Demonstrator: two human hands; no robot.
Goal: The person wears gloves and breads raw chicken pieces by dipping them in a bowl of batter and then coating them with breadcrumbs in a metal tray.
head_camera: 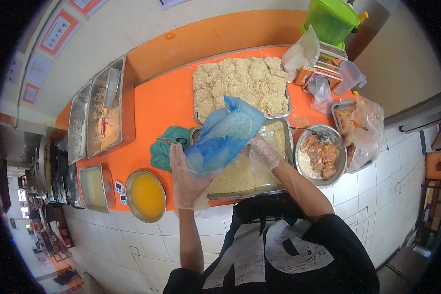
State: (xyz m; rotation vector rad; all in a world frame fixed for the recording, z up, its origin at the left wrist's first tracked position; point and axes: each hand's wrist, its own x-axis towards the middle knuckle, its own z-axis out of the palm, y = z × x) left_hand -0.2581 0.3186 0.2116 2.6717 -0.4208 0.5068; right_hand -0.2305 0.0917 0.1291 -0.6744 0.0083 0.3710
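Note:
A blue plastic bag (224, 137) with pale crumbs inside is held up between my hands, tilted over a metal tray of breadcrumbs (239, 183). My left hand (191, 183), in a clear plastic glove, supports the bag's lower left end. At its right side is my right hand (261, 152), gloved likewise, its fingers partly hidden by the bag. Behind the bag, a second tray holds a heap of crumb-coated pieces (242, 82). Scissors (171, 141) lie on a green cloth (161, 152) beside my left fingers. A metal bowl (319, 156) of raw meat pieces stands right of the crumb tray.
A bowl of yellow liquid (146, 195), two small timers (119, 187) and a metal container of pale liquid (94, 187) stand at left. Behind them are deep metal pans (126, 121). Bagged meat on a tray (364, 128), boxes (316, 77) and a green tub (329, 25) are at right.

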